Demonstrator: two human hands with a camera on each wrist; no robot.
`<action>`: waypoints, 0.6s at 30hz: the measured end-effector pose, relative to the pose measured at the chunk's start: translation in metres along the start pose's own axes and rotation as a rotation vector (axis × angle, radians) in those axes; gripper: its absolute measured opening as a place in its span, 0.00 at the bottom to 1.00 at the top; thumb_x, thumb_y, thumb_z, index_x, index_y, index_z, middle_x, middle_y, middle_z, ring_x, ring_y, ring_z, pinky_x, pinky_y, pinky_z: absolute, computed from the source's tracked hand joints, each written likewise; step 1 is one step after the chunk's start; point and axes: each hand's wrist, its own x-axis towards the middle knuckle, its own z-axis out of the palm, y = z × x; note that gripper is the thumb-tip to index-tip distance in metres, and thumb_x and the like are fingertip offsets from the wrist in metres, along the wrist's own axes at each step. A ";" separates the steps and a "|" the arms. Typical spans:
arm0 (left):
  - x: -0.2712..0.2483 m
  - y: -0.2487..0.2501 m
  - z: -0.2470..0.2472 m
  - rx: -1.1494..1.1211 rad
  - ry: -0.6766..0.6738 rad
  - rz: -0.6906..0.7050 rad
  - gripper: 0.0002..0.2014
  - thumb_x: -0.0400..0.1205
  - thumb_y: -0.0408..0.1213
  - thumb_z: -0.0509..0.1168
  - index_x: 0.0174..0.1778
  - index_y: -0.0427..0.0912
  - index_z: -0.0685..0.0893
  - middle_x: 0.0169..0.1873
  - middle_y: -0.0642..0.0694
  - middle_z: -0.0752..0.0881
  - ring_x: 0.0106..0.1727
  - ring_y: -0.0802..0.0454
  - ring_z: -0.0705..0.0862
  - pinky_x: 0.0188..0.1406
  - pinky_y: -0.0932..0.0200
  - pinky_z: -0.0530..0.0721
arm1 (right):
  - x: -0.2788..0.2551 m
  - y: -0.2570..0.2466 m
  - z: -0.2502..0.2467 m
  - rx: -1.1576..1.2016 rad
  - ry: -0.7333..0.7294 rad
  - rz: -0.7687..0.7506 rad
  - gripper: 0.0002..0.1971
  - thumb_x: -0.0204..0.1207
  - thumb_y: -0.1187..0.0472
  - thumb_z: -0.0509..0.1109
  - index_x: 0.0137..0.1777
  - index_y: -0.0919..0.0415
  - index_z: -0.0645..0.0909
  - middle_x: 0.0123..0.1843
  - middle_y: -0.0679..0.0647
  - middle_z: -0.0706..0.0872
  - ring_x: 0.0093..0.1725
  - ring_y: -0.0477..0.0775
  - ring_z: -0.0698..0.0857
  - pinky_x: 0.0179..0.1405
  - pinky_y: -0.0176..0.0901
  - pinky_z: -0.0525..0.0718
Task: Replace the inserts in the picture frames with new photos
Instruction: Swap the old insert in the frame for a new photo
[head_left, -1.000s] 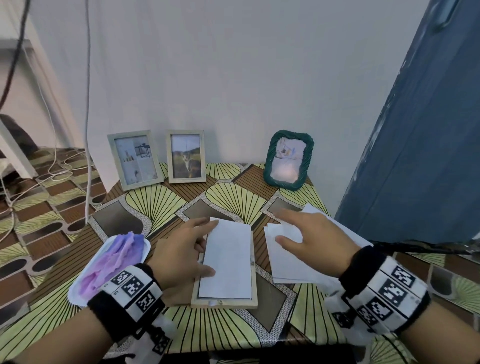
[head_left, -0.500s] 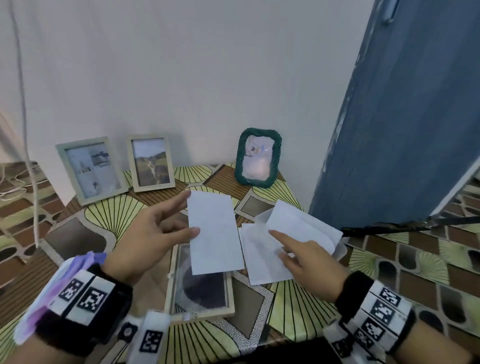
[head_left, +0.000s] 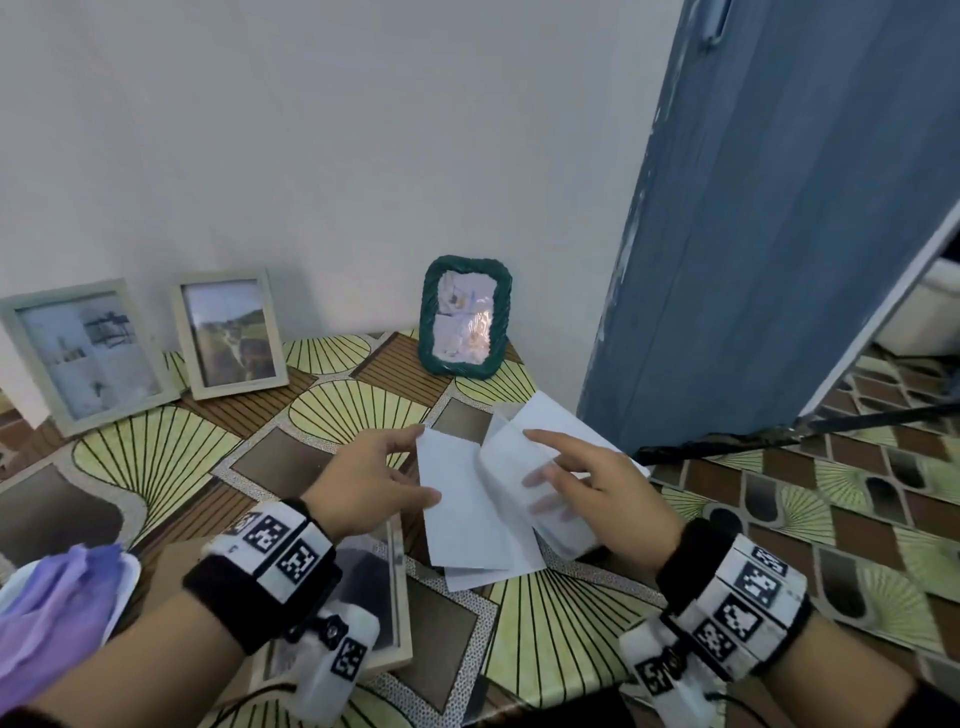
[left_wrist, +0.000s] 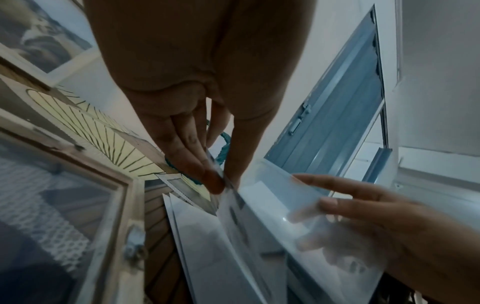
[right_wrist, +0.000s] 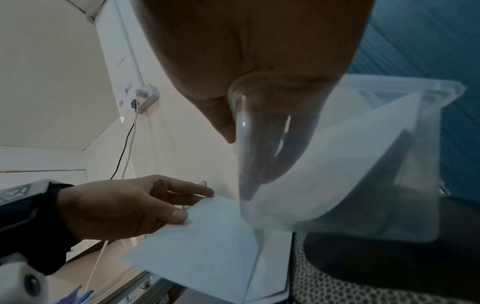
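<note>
A big blue door with a ribbed face fills the right, a plain pale wall behind. Below them spreads the table, its glossy cover printed with yellow-green fans and brown panels. Flat on it near the front edge lies a pale wooden frame, glass showing and no insert in it, mostly hidden under the left wrist. Against the wall lean two more rectangular pale frames, one at far left and one beside it, and further right a green frame with rounded corners and a twisted, rope-like border.

Now the hands. The left hand pinches a white photo sheet by its near edge, thumb on top, fingers beneath, holding it raised over a loose stack of white sheets. The right hand has its fingers slid inside a clear, soft plastic sleeve, spreading its mouth open; the index finger stretches straight out above it. Sheet and sleeve meet edge to edge between the hands. At the lower left sits a crumpled purple cloth on something white.
</note>
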 end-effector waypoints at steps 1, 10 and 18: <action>0.003 0.000 0.003 0.047 -0.007 -0.024 0.43 0.70 0.29 0.80 0.80 0.46 0.69 0.65 0.49 0.86 0.43 0.44 0.92 0.51 0.46 0.90 | 0.000 0.000 0.000 0.007 -0.006 0.000 0.18 0.87 0.59 0.61 0.73 0.40 0.75 0.51 0.46 0.91 0.44 0.45 0.92 0.47 0.47 0.89; 0.015 -0.002 0.020 0.535 -0.018 0.019 0.32 0.68 0.44 0.81 0.69 0.47 0.81 0.58 0.52 0.86 0.55 0.51 0.83 0.60 0.53 0.81 | -0.006 0.002 0.019 -0.191 -0.070 -0.052 0.20 0.88 0.54 0.58 0.78 0.39 0.71 0.54 0.42 0.89 0.50 0.42 0.88 0.57 0.45 0.84; 0.022 -0.008 0.027 0.612 -0.057 0.003 0.26 0.68 0.50 0.80 0.60 0.51 0.83 0.49 0.54 0.81 0.54 0.51 0.79 0.54 0.56 0.77 | -0.012 0.009 0.035 -0.387 -0.098 -0.136 0.22 0.88 0.53 0.54 0.80 0.40 0.67 0.63 0.45 0.86 0.57 0.51 0.84 0.61 0.50 0.79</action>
